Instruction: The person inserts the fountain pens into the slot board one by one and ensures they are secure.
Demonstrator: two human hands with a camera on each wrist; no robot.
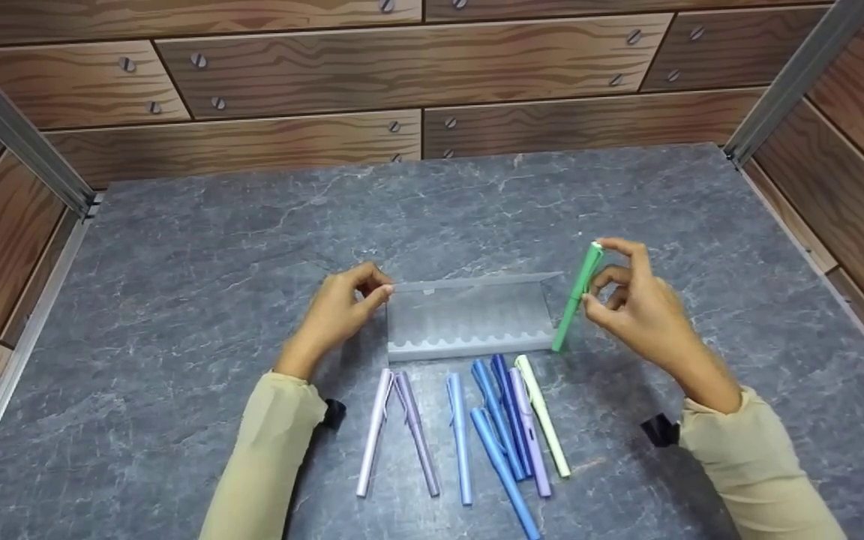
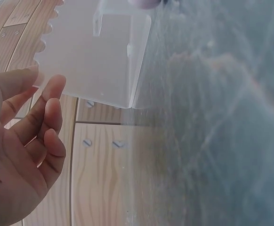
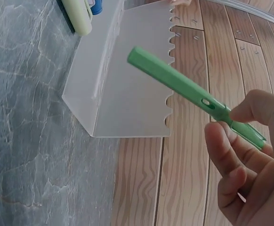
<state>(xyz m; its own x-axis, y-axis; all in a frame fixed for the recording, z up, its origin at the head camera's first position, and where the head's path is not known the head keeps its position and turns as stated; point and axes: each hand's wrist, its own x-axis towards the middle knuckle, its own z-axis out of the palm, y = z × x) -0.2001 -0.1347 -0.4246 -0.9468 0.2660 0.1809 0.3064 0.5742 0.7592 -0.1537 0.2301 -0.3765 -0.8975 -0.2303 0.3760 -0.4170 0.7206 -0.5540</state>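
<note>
A clear frosted plastic pen rack (image 1: 469,311) with rows of scalloped notches stands mid-table. My left hand (image 1: 336,313) is at its upper left corner, and the left wrist view has thumb and forefinger pinching the edge of the notched panel (image 2: 87,56). With my right hand (image 1: 638,307) I hold a green fountain pen (image 1: 577,300) up beside the rack's right end. It slants, capped end upward, between thumb and fingers; an ink window shows in its barrel (image 3: 174,84). No pen sits in the rack's notches.
Several capped pens lie in front of the rack: a pale lilac one (image 1: 375,435) and a purple one (image 1: 417,435) at left, a light blue one (image 1: 460,442), then overlapping blue pens (image 1: 503,472), a violet one (image 1: 529,435) and a pale green one (image 1: 543,416).
</note>
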